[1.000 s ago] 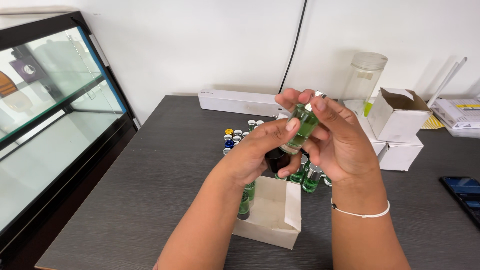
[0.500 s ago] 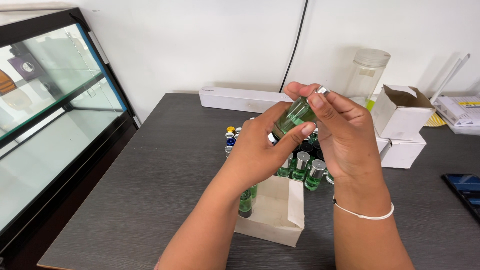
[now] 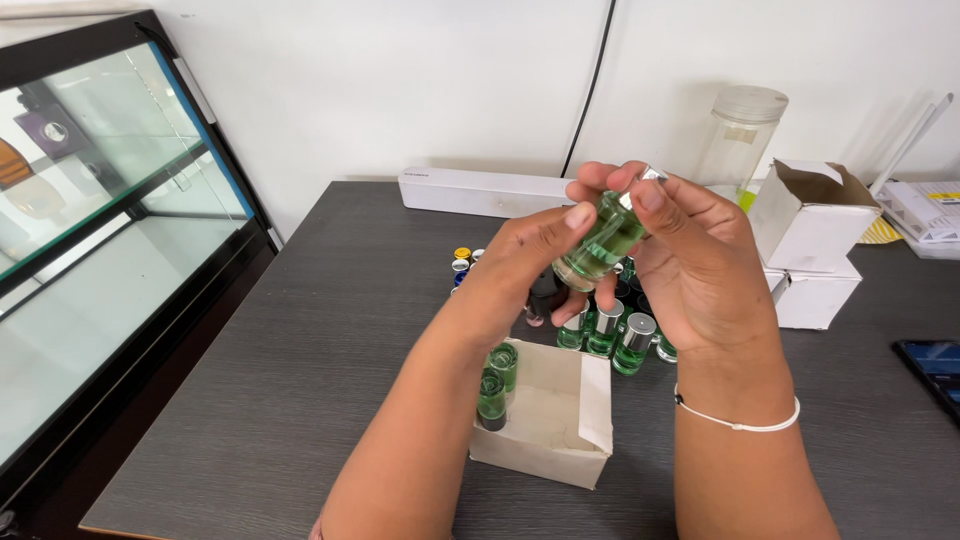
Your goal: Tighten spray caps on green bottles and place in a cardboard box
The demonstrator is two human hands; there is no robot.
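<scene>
Both hands hold one small green glass bottle (image 3: 603, 243) tilted above the table. My left hand (image 3: 520, 270) grips its lower body with thumb and fingers. My right hand (image 3: 695, 262) pinches its silver cap end. Below the hands stands an open beige cardboard box (image 3: 555, 420) with green bottles (image 3: 497, 385) in its left side. More green bottles with silver caps (image 3: 620, 335) stand in a cluster on the dark table (image 3: 300, 350) behind the box.
Small coloured-cap vials (image 3: 461, 262) stand left of the cluster. A long white box (image 3: 480, 190) lies at the back. White cartons (image 3: 810, 235) and a clear jar (image 3: 738, 135) are at right, a phone (image 3: 935, 365) at far right. A glass display case (image 3: 90, 250) flanks the left.
The bottle has been lifted slightly and tilted more between both hands. The hands stayed above the bottle cluster.
</scene>
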